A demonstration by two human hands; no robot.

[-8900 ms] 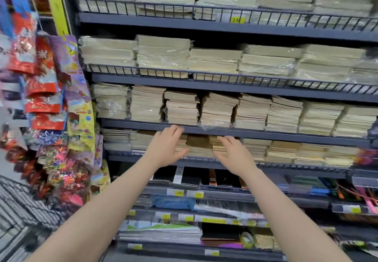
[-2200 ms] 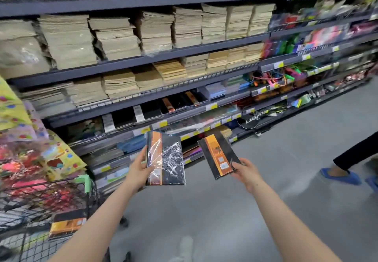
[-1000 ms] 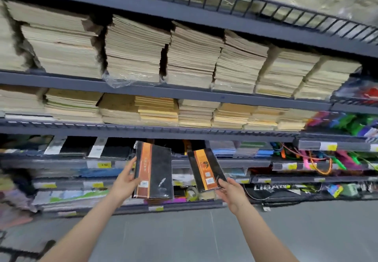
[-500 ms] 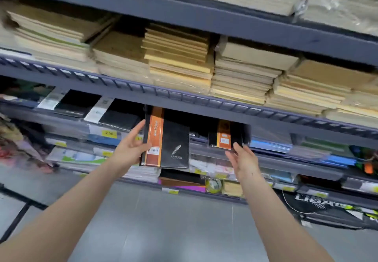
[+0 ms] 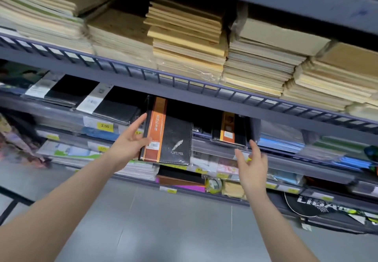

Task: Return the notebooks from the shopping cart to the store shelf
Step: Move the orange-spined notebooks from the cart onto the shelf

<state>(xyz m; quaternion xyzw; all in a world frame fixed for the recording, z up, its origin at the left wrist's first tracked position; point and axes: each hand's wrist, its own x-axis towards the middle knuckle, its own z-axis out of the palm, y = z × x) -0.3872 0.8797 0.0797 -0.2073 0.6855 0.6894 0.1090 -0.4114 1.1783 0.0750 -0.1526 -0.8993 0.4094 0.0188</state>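
Left hand [image 5: 127, 146] grips the large black leather-look notebook with the orange spine band and silver feather print [image 5: 169, 137] by its left edge: thumb over the front cover, index finger straight up along the edge. I see its top end tucked under the grey metal shelf rail with wire fencing [image 5: 204, 92]; the lower end hangs out past the shelf lip, tilted toward the camera.

Right hand [image 5: 252, 164] holds nothing, fingers loosely spread and slightly bent, tips just below the small black shrink-wrapped notebook with an orange band [image 5: 230, 133]. I can't tell if a fingertip touches the wrap. That notebook lies on the shelf under the rail, right of the large one, a gap between them.

Left of the large notebook, under the same rail: 2 flat black notebooks with white paper sleeves [image 5: 88, 98]. Above the rail: tan and cream stacks of paper exercise books [image 5: 188, 36], some in clear film. Below the large notebook, a yellow price tag reading 2.00 [image 5: 105, 126] sits off to the left. Grey tiled floor [image 5: 163, 220] beneath.
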